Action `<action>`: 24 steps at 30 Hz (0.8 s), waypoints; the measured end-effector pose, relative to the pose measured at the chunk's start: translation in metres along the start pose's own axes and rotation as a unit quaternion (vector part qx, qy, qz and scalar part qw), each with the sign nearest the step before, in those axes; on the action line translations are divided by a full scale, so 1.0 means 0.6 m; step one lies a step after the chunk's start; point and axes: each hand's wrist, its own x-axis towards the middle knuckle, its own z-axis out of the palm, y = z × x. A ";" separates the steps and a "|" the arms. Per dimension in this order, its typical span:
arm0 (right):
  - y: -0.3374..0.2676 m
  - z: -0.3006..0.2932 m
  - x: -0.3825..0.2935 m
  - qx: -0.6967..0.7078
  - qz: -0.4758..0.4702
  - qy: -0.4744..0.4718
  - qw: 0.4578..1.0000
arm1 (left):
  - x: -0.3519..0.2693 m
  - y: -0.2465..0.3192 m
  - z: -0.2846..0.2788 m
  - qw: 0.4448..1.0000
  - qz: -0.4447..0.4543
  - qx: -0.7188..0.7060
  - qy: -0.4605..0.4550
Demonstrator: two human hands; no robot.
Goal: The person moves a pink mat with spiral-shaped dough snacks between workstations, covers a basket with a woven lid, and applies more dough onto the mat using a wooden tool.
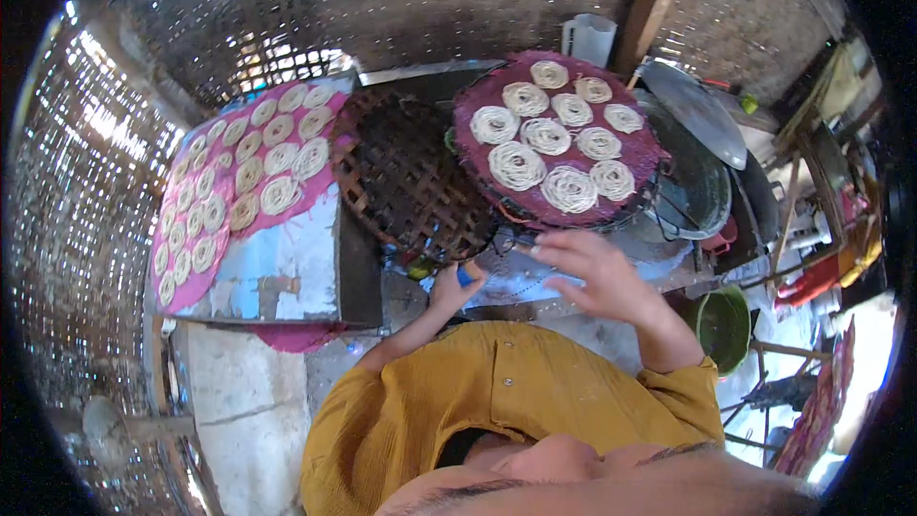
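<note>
My left hand [451, 292] is closed around a small blue object [466, 276] just below the near rim of a dark woven basket [415, 172]. What that object is I cannot tell, since the fingers hide most of it. The basket leans tilted between a table and a round tray. My right hand [591, 276], slightly blurred, has its fingers apart near the front rim of the round tray. Magenta cloth [487, 136] covers this tray, and several pale noodle coils [546, 136] lie spaced out on it.
More noodle coils [281, 195] lie on pink cloth [301, 204] over a worn table [286, 265] at left. A large metal pan [695, 193] with a tilted lid [695, 111] stands right of the tray. A white pitcher [591, 39] is behind; a green bucket [722, 330] sits at right.
</note>
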 end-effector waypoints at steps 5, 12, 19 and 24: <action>0.005 0.072 -0.047 0.059 0.047 -0.077 0.994 | -0.071 0.026 -0.041 0.938 0.183 -0.280 -0.085; -0.021 0.080 0.027 0.096 0.010 0.026 0.995 | -0.079 0.239 -0.250 0.894 0.443 -0.060 0.024; -0.016 -0.029 0.070 0.160 0.036 0.074 0.984 | -0.085 0.342 -0.319 0.919 0.379 -0.084 0.064; 0.056 -0.118 0.080 0.136 0.137 0.097 0.976 | -0.040 0.322 -0.320 0.899 0.379 -0.197 0.090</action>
